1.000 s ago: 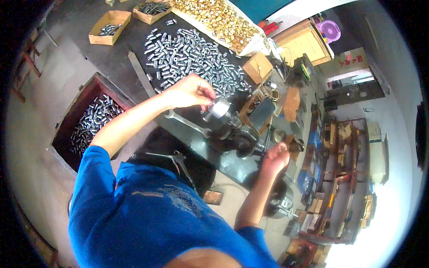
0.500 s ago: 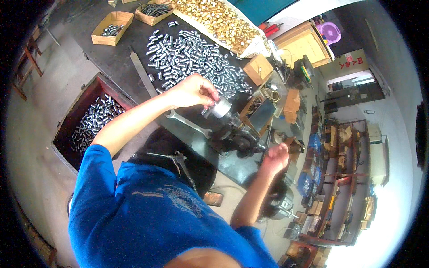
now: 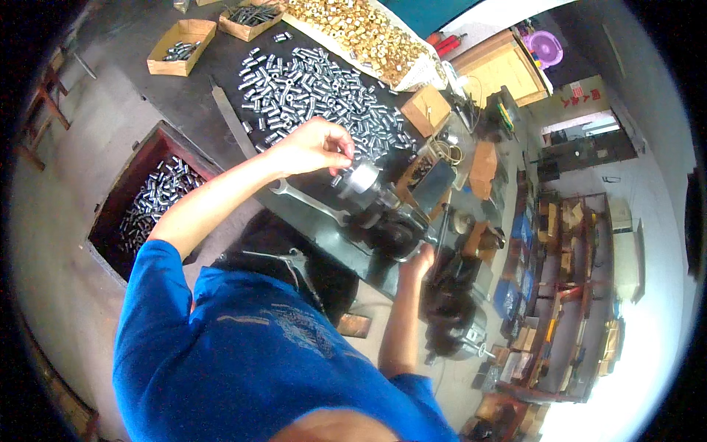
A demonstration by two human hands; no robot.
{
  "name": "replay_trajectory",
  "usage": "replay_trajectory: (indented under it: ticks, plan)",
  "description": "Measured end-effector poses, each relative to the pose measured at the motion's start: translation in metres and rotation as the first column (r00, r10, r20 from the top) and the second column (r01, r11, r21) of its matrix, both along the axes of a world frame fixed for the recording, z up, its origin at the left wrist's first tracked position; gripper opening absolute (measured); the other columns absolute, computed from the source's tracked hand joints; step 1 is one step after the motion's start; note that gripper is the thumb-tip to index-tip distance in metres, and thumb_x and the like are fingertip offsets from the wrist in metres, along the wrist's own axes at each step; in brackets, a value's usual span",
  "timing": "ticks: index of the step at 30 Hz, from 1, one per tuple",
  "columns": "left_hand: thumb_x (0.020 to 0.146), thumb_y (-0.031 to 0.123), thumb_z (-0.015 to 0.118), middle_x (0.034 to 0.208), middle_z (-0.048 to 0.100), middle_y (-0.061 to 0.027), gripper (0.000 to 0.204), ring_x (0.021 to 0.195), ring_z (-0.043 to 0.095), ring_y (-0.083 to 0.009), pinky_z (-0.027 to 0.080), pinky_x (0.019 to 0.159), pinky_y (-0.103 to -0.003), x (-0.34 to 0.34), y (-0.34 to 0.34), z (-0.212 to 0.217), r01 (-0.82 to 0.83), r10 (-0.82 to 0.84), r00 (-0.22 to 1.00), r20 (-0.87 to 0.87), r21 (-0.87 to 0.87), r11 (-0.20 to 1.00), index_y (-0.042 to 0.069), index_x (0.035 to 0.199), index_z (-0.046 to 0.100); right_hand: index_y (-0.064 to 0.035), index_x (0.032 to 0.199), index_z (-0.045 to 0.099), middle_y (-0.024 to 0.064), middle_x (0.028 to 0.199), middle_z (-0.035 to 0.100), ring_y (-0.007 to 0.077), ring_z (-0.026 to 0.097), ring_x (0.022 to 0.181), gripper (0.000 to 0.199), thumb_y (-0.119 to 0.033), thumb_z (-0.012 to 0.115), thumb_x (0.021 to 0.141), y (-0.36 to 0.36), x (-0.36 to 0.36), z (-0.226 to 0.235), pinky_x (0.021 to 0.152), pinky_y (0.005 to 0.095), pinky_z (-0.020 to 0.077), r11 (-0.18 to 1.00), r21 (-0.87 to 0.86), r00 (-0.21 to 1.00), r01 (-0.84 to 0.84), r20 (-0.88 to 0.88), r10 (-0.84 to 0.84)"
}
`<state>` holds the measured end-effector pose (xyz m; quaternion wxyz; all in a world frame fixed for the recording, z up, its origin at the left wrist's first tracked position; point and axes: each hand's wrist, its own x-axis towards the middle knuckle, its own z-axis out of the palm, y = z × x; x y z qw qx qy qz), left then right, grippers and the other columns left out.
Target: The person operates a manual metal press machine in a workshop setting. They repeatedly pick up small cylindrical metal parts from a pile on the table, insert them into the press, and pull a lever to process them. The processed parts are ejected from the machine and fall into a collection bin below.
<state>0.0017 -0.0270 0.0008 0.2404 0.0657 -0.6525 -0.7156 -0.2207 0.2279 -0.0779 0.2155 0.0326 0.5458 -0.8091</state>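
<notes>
My left hand [image 3: 318, 147] is beside the round silver chuck [image 3: 361, 177] of a small dark bench machine [image 3: 387, 225]. Its thumb and fingers are drawn together; whatever they hold is too small to make out. A small metal piece [image 3: 336, 180] shows at the chuck's near left side. On the machine's right end, my right hand [image 3: 418, 264] is closed around a lever [image 3: 430, 241], its fingers partly hidden. Beyond my left hand, a heap of short silver metal sleeves [image 3: 309, 96] covers part of the dark bench.
An open-end wrench [image 3: 309, 202] and a flat file [image 3: 232, 121] lie on the bench. At left stands a bin [image 3: 158, 140] of metal pieces. Brass fittings [image 3: 353, 33], a small carton [image 3: 182, 48] and a cardboard box [image 3: 426, 110] sit farther back. Shelves [image 3: 567, 295] line the right.
My right hand has swung left and toward me, along with the lever. The left hand has stayed near the chuck, its fingers shifting slightly away from it.
</notes>
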Motion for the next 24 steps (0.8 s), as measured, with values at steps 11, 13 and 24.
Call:
replay_trajectory:
  ticks: [11, 13, 24]
  plan:
    - [0.073, -0.002, 0.058, 0.078, 0.056, -0.0048, 0.012, 0.063, 0.055, -0.0103, 0.047, 0.055, -0.022, 0.006, -0.001, 0.006, 0.015, -0.014, 0.998, 0.063, -0.010, 1.000, -0.001, 0.085, 0.055, -0.0022, 0.077, 0.052, -0.0019, 0.056, 0.038, 0.0050, 0.028, 0.044, 0.014, -0.012, 0.043, 0.079, -0.002, -0.024, 0.088, 0.038, 0.0193, 0.0199, 0.975, -0.144, 0.909, -0.171, -0.405, 0.099]
    - [0.074, -0.001, 0.059, 0.079, 0.056, -0.0048, 0.013, 0.063, 0.055, -0.0104, 0.047, 0.054, -0.022, 0.006, -0.002, 0.003, 0.027, -0.028, 0.998, 0.058, 0.020, 0.999, -0.001, 0.086, 0.055, -0.0023, 0.077, 0.051, -0.0012, 0.056, 0.039, 0.0048, 0.028, 0.042, 0.015, -0.015, 0.043, 0.079, 0.014, -0.006, 0.091, 0.036, 0.0191, 0.0198, 0.960, -0.212, 0.919, -0.182, -0.385, 0.089]
    - [0.073, 0.001, 0.060, 0.074, 0.058, -0.0059, 0.012, 0.058, 0.055, -0.0106, 0.046, 0.053, -0.021, 0.010, -0.007, 0.007, 0.046, -0.050, 0.996, 0.078, 0.051, 0.998, -0.003, 0.084, 0.056, -0.0033, 0.077, 0.051, -0.0019, 0.057, 0.041, 0.0076, 0.036, 0.046, 0.011, -0.013, 0.046, 0.075, 0.040, 0.004, -0.011, 0.038, 0.0206, 0.0263, 0.982, -0.145, 0.993, -0.119, -0.017, 0.118]
